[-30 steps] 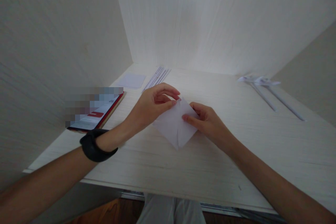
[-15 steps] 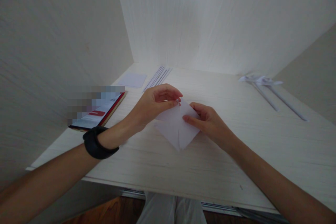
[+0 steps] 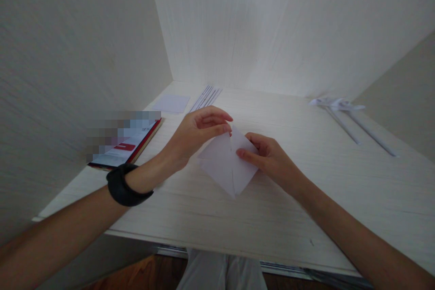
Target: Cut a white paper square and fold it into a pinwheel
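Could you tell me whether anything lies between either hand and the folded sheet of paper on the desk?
Nothing visible does. The left hand pinches the folded paper at its top corner, and the right hand presses its right flap. Both touch it directly.

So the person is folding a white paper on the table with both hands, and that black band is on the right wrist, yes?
Not quite: the black band is on the left wrist, as the head view shows. The rest holds: the left hand pinches the top corner of the white paper and the right hand presses it onto the table.

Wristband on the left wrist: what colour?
Black wristband, plain, seen in the head view.
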A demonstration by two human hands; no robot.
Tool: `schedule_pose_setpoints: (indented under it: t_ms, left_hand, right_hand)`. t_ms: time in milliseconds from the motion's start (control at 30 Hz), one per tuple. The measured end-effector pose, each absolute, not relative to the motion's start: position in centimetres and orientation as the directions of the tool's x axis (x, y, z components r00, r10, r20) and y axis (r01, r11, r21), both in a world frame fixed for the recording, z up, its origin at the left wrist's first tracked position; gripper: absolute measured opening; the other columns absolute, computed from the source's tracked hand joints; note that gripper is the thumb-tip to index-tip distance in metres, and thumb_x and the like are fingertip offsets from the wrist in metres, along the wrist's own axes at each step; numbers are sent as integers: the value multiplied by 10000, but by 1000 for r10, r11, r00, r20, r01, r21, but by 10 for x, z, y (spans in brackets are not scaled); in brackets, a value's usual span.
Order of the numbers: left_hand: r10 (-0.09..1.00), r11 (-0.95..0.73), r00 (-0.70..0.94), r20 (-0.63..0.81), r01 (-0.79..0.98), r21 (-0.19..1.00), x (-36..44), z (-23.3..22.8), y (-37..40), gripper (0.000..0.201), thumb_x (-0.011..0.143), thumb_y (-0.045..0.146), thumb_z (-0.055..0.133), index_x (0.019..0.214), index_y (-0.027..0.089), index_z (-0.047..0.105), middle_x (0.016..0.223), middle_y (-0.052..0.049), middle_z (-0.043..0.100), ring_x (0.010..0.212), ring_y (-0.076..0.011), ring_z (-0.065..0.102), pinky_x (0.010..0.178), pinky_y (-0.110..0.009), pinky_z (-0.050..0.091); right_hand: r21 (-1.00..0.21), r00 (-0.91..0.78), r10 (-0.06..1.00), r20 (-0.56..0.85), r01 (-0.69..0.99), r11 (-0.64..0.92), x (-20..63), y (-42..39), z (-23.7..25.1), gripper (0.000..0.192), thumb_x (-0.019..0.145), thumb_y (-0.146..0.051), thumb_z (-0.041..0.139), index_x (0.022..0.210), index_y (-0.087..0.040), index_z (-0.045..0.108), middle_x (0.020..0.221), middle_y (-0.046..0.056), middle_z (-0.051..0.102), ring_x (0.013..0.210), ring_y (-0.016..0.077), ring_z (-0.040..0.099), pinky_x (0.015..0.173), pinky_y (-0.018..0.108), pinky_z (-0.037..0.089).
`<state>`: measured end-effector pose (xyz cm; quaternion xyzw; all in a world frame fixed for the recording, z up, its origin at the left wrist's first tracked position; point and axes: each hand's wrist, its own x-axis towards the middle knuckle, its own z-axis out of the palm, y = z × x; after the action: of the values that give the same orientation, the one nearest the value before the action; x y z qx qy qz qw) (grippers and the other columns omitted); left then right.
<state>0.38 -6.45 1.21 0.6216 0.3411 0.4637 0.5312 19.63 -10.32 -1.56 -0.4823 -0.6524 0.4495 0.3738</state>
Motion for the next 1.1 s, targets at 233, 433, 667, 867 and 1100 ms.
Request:
schedule_pose_setpoints:
  t_ms: [233,433,667,867,1100]
  left_hand:
    - [942,-171,291,165,-5,985,5,20,-70,116,789,265,718,873,184,717,845,-4,718,799,-119,641,707,-210,476]
    - [917,-123,380,120,-17,992,5,17,-67,234,755,335,736,935,189,701,914,-20,698,866,-152,636,715,-237,474]
    - [881,-88,469,63,33,996,6,9,-65,267,686,212,761,929,175,657,854,-8,694,770,-148,644,655,-246,471]
    - [929,-84,359,94,-44,996,3,9,-62,236,673,202,748,890,164,665,840,4,684,721,-124,615,635,-233,453]
    - [856,-99,517,-7,176,979,2,8,-61,305,665,211,768,953,172,675,905,-22,705,807,-161,644,709,-275,477]
  right_hand:
    - [-944,-251,966,58,300,135,197,-102,-15,195,770,-368,624,803,-181,580,746,13,560,647,159,525,547,281,398]
    - [-939,-240,969,53,317,130,197,-103,-15,200,772,-378,613,800,-182,581,729,14,565,629,157,522,528,279,397]
    - [-923,-183,976,115,344,173,195,-105,-13,193,755,-326,641,892,-192,614,812,33,637,693,173,583,566,292,457]
    - [-972,8,990,138,191,134,201,-100,-11,204,719,-358,688,777,-206,564,750,4,621,674,157,602,639,326,511]
    - [-968,49,982,180,185,168,204,-102,-4,195,737,-363,694,774,-208,582,628,-46,543,541,102,489,485,242,396]
